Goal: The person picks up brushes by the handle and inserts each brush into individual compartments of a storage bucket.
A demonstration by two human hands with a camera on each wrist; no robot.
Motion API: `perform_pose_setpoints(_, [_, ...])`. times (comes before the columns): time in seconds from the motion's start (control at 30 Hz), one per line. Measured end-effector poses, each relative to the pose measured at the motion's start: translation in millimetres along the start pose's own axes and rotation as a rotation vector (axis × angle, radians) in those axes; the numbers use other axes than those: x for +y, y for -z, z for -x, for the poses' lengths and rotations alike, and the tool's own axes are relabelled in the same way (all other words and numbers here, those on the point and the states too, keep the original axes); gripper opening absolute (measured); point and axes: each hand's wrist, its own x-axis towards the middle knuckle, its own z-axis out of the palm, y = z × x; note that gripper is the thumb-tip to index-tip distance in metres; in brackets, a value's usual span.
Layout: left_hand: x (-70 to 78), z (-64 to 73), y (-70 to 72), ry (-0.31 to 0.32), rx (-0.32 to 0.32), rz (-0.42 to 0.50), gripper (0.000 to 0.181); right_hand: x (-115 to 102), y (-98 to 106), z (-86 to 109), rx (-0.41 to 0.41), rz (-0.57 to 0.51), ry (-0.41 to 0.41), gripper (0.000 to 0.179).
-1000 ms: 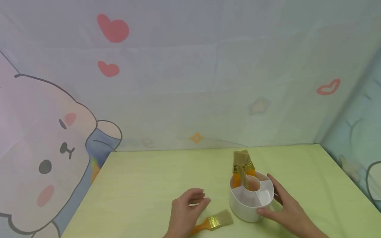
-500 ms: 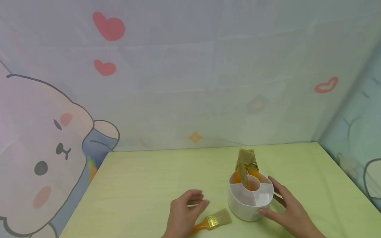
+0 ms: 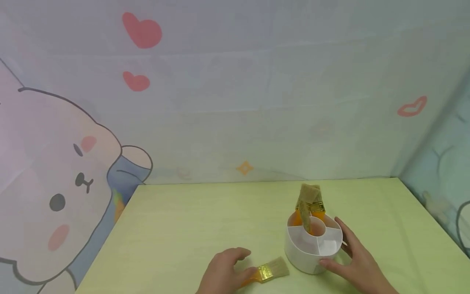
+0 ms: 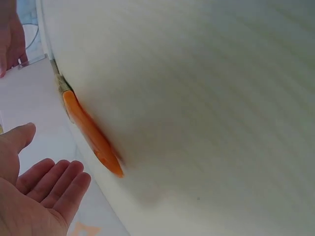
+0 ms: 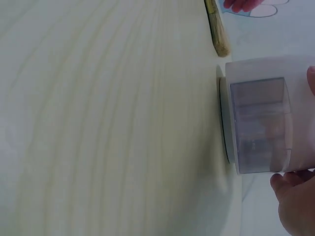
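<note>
My right hand [image 3: 358, 261] grips a round white divided organizer [image 3: 304, 258], thumb at its front and fingers round its far right side. Paintbrushes [image 3: 310, 195] with orange handles stand bristles up in its back part. One more paintbrush [image 3: 304, 214] leans out of the central ring. In front of the organizer a paintbrush [image 3: 275, 268] lies flat, bristles pointing right. My left hand [image 3: 225, 272] hovers over its orange handle, thumb and fingers apart. In the left wrist view the hand [image 4: 44, 191] is apart from the handle [image 4: 91, 132]. The right wrist view shows the organizer's clear drawer [image 5: 261, 125].
The pale yellow-green table [image 3: 176, 228] reaches back to a printed cloth wall [image 3: 205, 102] with hearts and a cartoon bear [image 3: 73, 183]. A second cloth [image 3: 448, 171] hangs along the table's right side.
The organizer has turned slightly clockwise, its paintbrushes swinging right, with my right hand still on it. My left hand has lowered over the lying brush's handle.
</note>
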Motion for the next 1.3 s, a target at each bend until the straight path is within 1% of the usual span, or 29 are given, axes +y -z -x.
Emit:
perform_pose_setpoints(0.03, [-0.6, 0.1, -0.1, -0.015, -0.004, -0.037, 0.047, -1, 0, 0.1, -0.003, 0.005, -0.009, 0.103])
perform_pose_setpoints(0.1, [-0.8, 0.8, 0.2, -0.021, -0.012, -0.094, 0.047, -5, 1, 0.6, -0.033, 0.000, -0.070, 0.102])
perform_pose_setpoints(0.13, [-0.8, 1.4, 0.6, -0.022, -0.017, -0.118, 0.046, -6, 2, 1.0, -0.050, -0.011, -0.099, 0.102])
perform_pose_setpoints(0.17, [-1.4, 2.2, 0.7, -0.041, -0.012, -0.146, 0.045, -7, 3, 1.5, -0.065, -0.017, -0.125, 0.101])
perform_pose_setpoints(0.27, [-2.7, 4.6, 1.3, -0.054, -0.025, -0.209, 0.044, -10, 4, 4.5, -0.094, -0.058, -0.191, 0.098])
perform_pose_setpoints(0.3, [-4.0, 5.2, 1.3, -0.064, -0.029, -0.228, 0.044, -10, 3, 5.3, -0.094, -0.069, -0.193, 0.098])
perform_pose_setpoints(0.37, [-8.1, 6.5, 0.7, -0.124, -0.007, -0.267, 0.044, -10, 2, 7.0, -0.086, -0.083, -0.187, 0.096])
perform_pose_setpoints(0.4, [-9.6, 6.6, 0.3, -0.130, -0.013, -0.275, 0.044, -10, 2, 7.7, -0.082, -0.087, -0.187, 0.096])
perform_pose_setpoints(0.5, [-14.7, 7.5, -0.6, -0.186, -0.001, -0.314, 0.044, -9, 2, 8.6, -0.064, -0.077, -0.167, 0.094])
perform_pose_setpoints(0.53, [-16.0, 8.0, -1.4, -0.204, 0.002, -0.317, 0.038, -9, 2, 9.0, -0.057, -0.069, -0.160, 0.093])
perform_pose_setpoints(0.6, [-18.0, 8.5, -3.1, -0.221, -0.010, -0.310, 0.028, -9, 1, 9.9, -0.038, -0.050, -0.143, 0.092])
perform_pose_setpoints(0.67, [-20.8, 9.6, -5.9, -0.275, 0.009, -0.304, 0.023, -8, 1, 10.6, -0.020, -0.029, -0.127, 0.092])
perform_pose_setpoints(0.73, [-24.7, 9.9, -9.2, -0.364, 0.056, -0.323, 0.024, -7, -1, 11.1, -0.007, -0.014, -0.112, 0.093])
perform_pose_setpoints(0.83, [-30.2, 9.2, -12.4, -0.475, 0.121, -0.386, 0.034, -5, -2, 11.3, 0.004, -0.005, -0.102, 0.093])
perform_pose_setpoints(0.87, [-31.4, 8.6, -12.8, -0.499, 0.135, -0.407, 0.037, -4, -3, 11.2, 0.004, -0.004, -0.100, 0.093])
perform_pose_setpoints(0.93, [-33.5, 7.2, -13.5, -0.521, 0.145, -0.446, 0.039, -3, -3, 11.0, 0.003, 0.000, -0.100, 0.093])
perform_pose_setpoints(1.03, [-34.3, 5.6, -13.4, -0.537, 0.164, -0.498, 0.043, -2, -2, 10.3, -0.002, 0.005, -0.106, 0.093])
perform_pose_setpoints(1.1, [-33.7, 5.6, -12.5, -0.520, 0.160, -0.529, 0.053, -3, -2, 10.0, -0.005, 0.005, -0.111, 0.093])
perform_pose_setpoints(1.17, [-32.9, 5.3, -11.0, -0.495, 0.140, -0.551, 0.063, -3, -1, 9.6, -0.004, 0.006, -0.114, 0.094])
perform_pose_setpoints(1.23, [-31.8, 4.9, -9.1, -0.466, 0.111, -0.567, 0.069, -3, -1, 9.3, -0.003, 0.006, -0.112, 0.094])
perform_pose_setpoints(1.3, [-31.0, 4.3, -7.3, -0.461, 0.098, -0.576, 0.071, -3, 0, 9.0, -0.002, 0.011, -0.111, 0.094])
